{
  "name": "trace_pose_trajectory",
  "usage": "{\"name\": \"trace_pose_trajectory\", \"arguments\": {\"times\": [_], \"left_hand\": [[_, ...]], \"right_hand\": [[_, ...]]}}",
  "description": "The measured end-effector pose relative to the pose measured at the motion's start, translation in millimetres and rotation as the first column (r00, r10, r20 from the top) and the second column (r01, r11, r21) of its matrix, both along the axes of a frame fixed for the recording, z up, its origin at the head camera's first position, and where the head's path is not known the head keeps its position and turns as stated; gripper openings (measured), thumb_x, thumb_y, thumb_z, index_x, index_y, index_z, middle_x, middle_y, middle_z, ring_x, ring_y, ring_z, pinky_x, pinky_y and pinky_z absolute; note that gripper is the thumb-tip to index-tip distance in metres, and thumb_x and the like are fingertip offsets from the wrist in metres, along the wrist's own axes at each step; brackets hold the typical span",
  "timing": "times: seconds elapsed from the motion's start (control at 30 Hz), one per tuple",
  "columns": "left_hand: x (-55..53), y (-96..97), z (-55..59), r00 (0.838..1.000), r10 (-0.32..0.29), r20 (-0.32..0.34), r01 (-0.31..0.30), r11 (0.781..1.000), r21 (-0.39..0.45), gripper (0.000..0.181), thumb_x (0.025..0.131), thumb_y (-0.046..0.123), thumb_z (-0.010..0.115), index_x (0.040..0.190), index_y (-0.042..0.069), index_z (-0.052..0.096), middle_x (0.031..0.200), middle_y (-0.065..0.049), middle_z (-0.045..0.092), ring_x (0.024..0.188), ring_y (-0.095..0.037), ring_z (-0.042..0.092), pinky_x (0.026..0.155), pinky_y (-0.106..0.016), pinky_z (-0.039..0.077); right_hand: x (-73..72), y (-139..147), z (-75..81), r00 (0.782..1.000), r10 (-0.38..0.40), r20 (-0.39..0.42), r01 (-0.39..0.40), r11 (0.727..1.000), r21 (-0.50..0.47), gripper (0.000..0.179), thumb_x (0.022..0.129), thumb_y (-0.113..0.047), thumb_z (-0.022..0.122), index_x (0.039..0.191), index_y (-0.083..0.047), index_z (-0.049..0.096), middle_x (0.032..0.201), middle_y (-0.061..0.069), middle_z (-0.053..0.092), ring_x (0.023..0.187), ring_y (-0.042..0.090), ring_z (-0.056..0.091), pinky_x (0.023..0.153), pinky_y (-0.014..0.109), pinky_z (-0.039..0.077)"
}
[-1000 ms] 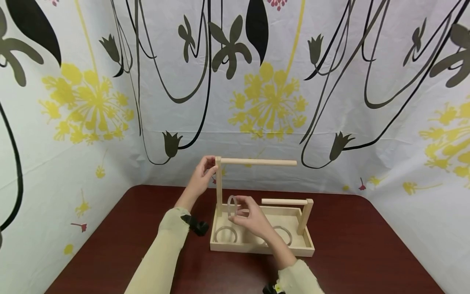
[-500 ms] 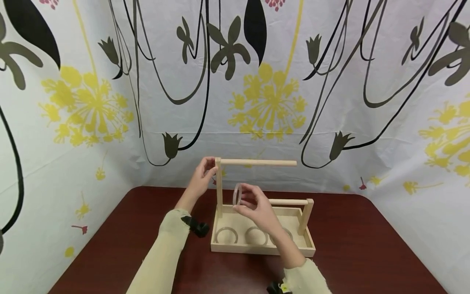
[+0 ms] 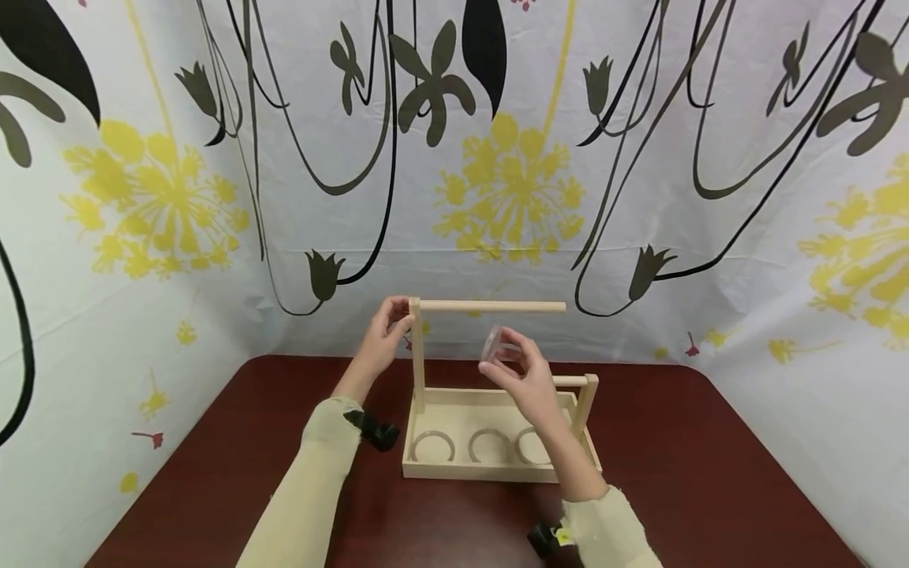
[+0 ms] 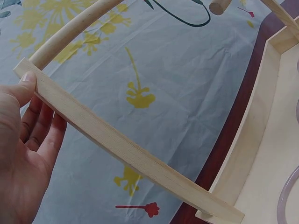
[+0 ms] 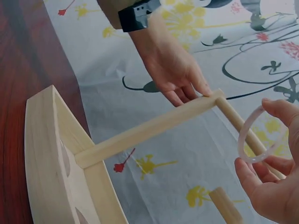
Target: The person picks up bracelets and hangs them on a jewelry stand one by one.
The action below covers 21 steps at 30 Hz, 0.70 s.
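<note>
A pale translucent bangle (image 5: 242, 140) is pinched between the thumb and fingers of my right hand (image 3: 524, 380), below the stand's upper bar (image 3: 497, 306) and above the tray. In the right wrist view the ring overlaps that bar. My left hand (image 3: 378, 341) grips the top of the tall wooden post (image 4: 110, 137), thumb on its near face and fingers behind. The post rises from the left end of the wooden tray (image 3: 476, 472). Inside lie a left bangle (image 3: 433, 432), a middle bangle (image 3: 488, 431) and a right bangle (image 3: 520, 446).
A shorter post (image 3: 585, 404) at the tray's right end carries a lower bar (image 3: 570, 382), partly hidden by my right hand. The stand sits on a dark red table (image 3: 319, 442). A patterned cloth (image 3: 398, 221) hangs behind.
My right hand has lifted the bangle up and to the right, from beside the tall post to under the upper bar. My left hand keeps its grip on the post.
</note>
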<state>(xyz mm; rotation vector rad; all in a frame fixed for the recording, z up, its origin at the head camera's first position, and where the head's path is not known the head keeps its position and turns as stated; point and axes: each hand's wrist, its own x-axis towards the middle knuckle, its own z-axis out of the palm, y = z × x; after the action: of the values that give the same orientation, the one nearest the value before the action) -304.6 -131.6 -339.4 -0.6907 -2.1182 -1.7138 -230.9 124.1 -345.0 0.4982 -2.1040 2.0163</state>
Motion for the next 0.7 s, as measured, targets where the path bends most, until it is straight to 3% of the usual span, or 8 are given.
{"name": "trace_pose_trajectory", "arguments": {"times": [0.47,0.7], "left_hand": [[-0.6,-0.4,-1.6,1.0,0.012,0.004,-0.012,1.0,-0.001,0.028,0.104,0.004,0.048,0.13,-0.008,0.045,0.125,-0.027,0.053,0.109,-0.014,0.053,0.102,-0.047,0.047],[-0.8,-1.5,-1.0,1.0,0.007,0.006,-0.007,1.0,-0.002,0.029,0.104,0.004,0.049,0.131,-0.007,0.045,0.127,-0.027,0.053,0.115,-0.027,0.054,0.102,-0.045,0.046]], "right_hand": [[2.9,27,6.0,0.993,-0.115,0.023,0.114,0.993,0.028,0.069,0.091,-0.012,0.073,0.151,-0.01,0.039,0.15,0.012,0.037,0.135,0.027,0.046,0.097,0.01,0.047],[3.1,39,7.6,0.985,-0.169,0.036,0.168,0.985,0.048,0.069,0.093,-0.018,0.072,0.152,-0.014,0.038,0.15,0.009,0.036,0.135,0.024,0.046,0.095,0.007,0.047]]}}
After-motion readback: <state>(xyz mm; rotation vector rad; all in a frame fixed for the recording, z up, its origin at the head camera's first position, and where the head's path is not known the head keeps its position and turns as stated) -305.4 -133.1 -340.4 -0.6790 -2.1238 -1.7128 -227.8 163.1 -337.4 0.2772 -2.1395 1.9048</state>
